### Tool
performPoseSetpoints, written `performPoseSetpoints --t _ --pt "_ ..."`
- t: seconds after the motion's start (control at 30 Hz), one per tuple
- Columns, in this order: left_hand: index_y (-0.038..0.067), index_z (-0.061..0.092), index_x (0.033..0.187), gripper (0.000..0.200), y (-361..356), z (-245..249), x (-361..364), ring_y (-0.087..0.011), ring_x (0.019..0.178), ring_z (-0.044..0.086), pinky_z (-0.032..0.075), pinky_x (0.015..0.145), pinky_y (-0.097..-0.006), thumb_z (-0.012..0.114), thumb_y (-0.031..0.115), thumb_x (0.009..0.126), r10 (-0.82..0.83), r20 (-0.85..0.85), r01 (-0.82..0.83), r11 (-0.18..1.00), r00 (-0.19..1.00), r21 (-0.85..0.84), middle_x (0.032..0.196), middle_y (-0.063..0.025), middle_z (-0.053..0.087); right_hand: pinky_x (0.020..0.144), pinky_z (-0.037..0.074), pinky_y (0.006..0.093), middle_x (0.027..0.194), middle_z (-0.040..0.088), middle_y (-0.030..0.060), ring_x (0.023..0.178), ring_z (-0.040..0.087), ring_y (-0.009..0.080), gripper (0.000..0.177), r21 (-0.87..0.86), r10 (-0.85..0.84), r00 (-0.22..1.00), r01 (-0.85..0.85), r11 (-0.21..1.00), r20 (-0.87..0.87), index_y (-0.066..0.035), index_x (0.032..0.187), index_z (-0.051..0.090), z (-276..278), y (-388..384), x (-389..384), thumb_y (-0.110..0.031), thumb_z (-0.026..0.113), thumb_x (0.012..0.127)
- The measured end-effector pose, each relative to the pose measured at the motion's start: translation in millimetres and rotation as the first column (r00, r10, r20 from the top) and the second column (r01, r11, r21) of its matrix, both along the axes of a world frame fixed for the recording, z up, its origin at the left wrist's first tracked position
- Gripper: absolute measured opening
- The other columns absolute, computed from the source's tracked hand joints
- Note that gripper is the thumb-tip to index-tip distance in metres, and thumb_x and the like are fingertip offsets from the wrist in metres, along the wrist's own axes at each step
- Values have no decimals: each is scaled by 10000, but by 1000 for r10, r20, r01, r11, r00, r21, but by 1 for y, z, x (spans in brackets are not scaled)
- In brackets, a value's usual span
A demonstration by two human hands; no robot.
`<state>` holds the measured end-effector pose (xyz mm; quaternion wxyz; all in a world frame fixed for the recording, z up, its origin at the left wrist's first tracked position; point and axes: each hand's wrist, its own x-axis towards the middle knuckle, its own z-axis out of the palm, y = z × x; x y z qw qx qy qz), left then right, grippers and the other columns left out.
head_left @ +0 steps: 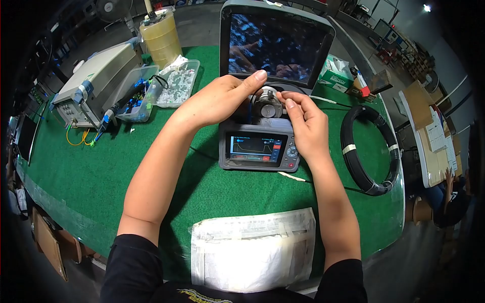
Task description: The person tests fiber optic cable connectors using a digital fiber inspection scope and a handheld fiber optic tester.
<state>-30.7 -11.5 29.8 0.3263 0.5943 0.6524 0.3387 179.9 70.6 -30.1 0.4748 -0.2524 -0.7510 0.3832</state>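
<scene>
The round metal fitting (268,105) sits on the grey instrument (255,151) mid-table, its flat face and short axis turned toward the near edge. The left hand (217,98) clamps its fingers on it, thumb over the top. The right hand (303,123) pinches its fingers together at the rim. A slipping pinch could twist the fitting askew.

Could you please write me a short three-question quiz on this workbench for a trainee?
1. True or false: the cable coil lies left of the device.
2. The mat is: A red, B green, C blue.
3. What do the left hand and right hand touch?
Key: 1 false; 2 B; 3 the metal part on the device.
</scene>
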Motion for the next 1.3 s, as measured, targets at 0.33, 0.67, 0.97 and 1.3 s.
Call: performPoseSetpoints --t 0.33,0.67,0.97,1.3 --pt "-82 691 1214 800 0 -4 4 -182 995 631 487 925 -325 413 646 1032 24 -11 -24 999 1000 23 1020 -175 733 721 518 263 885 777 92 804 682 80 219 -20 -15 1000 16 1000 23 -22 1118 720 4 -2 0 -185 625 1009" --pt "-60 712 1189 758 -2 0 8 -173 866 610 498 832 -330 430 626 1036 33 -66 -31 999 997 33 882 -125 713 714 513 263 859 769 83 793 678 79 224 3 -24 999 24 1000 35 -23 1112 724 4 -2 1 -198 636 1005" --pt "-39 711 1211 724 -1 -7 6 -181 986 632 491 919 -322 432 607 1042 35 -52 -32 997 998 68 1007 -166 736 749 520 266 883 769 84 814 675 86 258 -32 -6 1000 7 999 21 -14 1133 717 1 0 2 -226 630 1014" --pt "-20 533 1385 525 -23 -64 -4 -164 1104 606 451 1013 -318 420 403 1094 -70 407 -43 965 911 260 1246 -97 633 961 500 326 1221 666 136 1108 626 170 371 -38 12 999 -14 999 -45 8 1319 593 -16 -14 22 -237 590 1040"
